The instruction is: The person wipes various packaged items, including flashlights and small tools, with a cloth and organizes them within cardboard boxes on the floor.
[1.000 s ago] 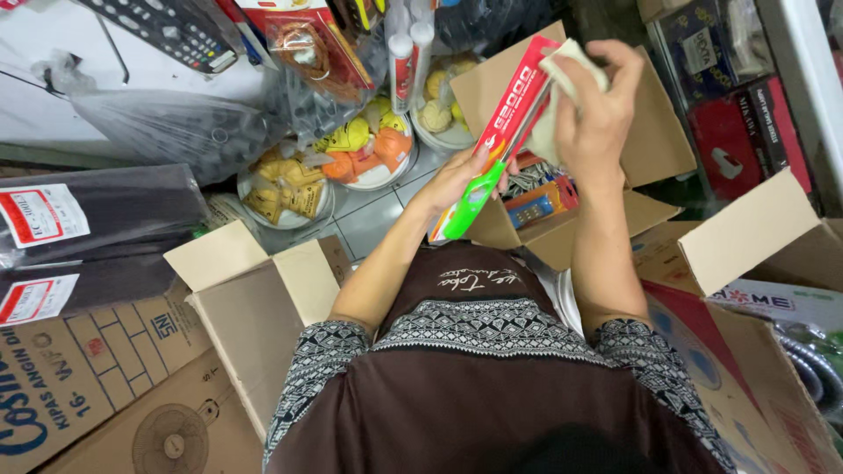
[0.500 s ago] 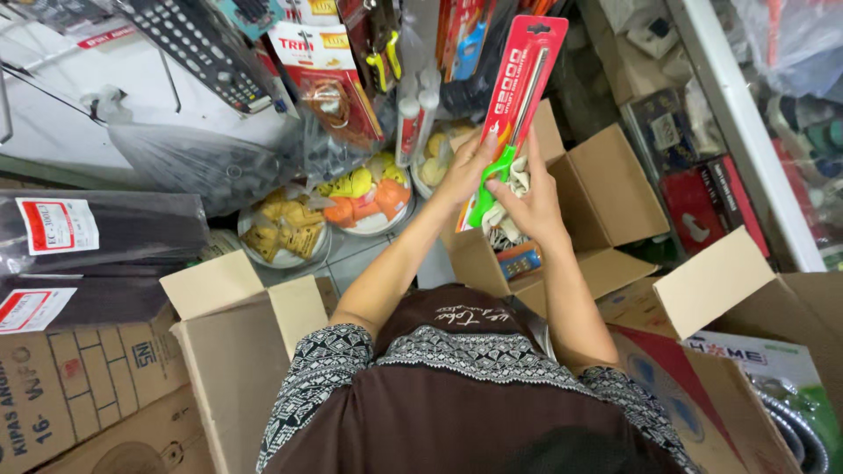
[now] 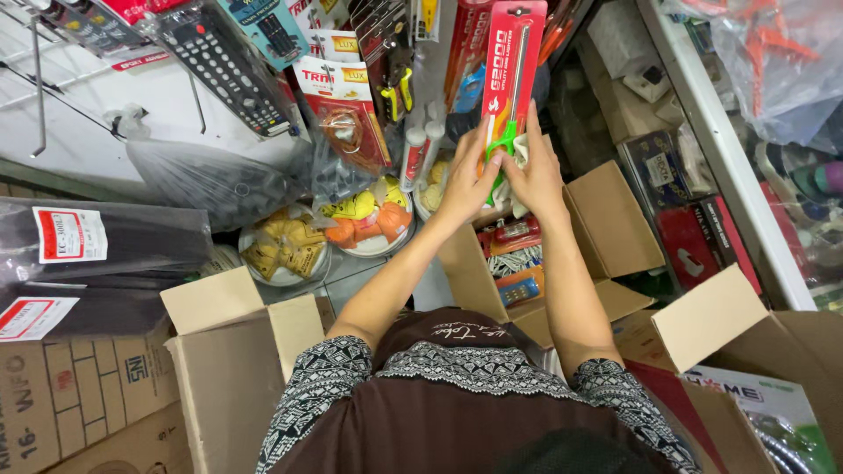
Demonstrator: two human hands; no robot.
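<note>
A long red blister pack [image 3: 513, 61] with a green-handled stick lighter inside is held upright at arm's length, against a wall of hanging goods. My left hand [image 3: 468, 180] grips its lower left edge. My right hand [image 3: 536, 175] grips its lower right edge and also holds a pale cloth [image 3: 522, 159] against the pack. Both arms reach forward over an open cardboard box [image 3: 606, 228] that holds small packaged items.
Remote controls [image 3: 224, 70] and carded tools hang at the top. Plates of wrapped snacks [image 3: 369, 224] sit beneath them. Open cardboard boxes stand at the left [image 3: 233, 351] and right [image 3: 729, 325]. Black wrapped bundles [image 3: 105, 241] lie at far left; a glass shelf [image 3: 729, 158] runs along the right.
Both hands have lifted the red pack higher and straighter, from tilted over the box to upright against the hanging goods. The view has tilted up too.
</note>
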